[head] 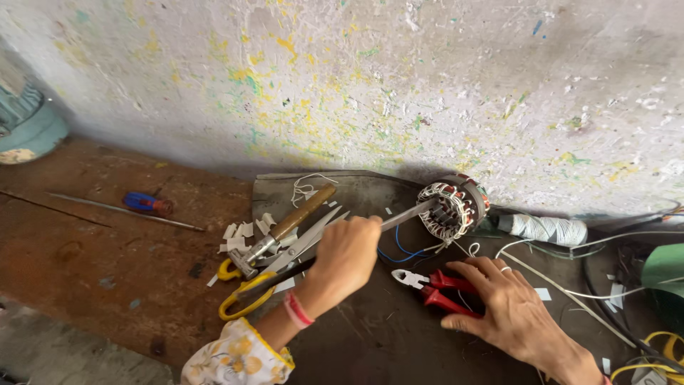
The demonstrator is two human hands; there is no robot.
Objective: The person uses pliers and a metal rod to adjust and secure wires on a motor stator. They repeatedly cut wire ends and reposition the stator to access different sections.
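Stator windings (450,205) of a small round motor core are being probed by a flat metal blade (406,213), with the core lying on a dark mat (370,328) close against the paint-splattered wall (399,78). That blade is being held in the left hand (346,255), whose grip is being kept clamped around the handle end, so the handle itself is hidden; the tip is touching the near face of the core. Red-handled pliers (434,287) are being covered by the right hand (502,303), whose fingers are being laid loosely over the 2 handles rather than closed on them, while the steel nose is pointing left, just beside the left hand. Blue wire (399,251) is being seen trailing from the core between the 2 hands. Left of the left hand, a wooden-handled hammer (285,228) and yellow-handled scissors (267,274) are being left crossed on the mat's edge, among small white paper scraps (239,235). Farther left, on the brown bench (85,257), a blue-handled screwdriver (146,203) is being left beside a thin metal rod (107,208). A spool of white thread (545,229) is being kept just right of the core, near the wall.
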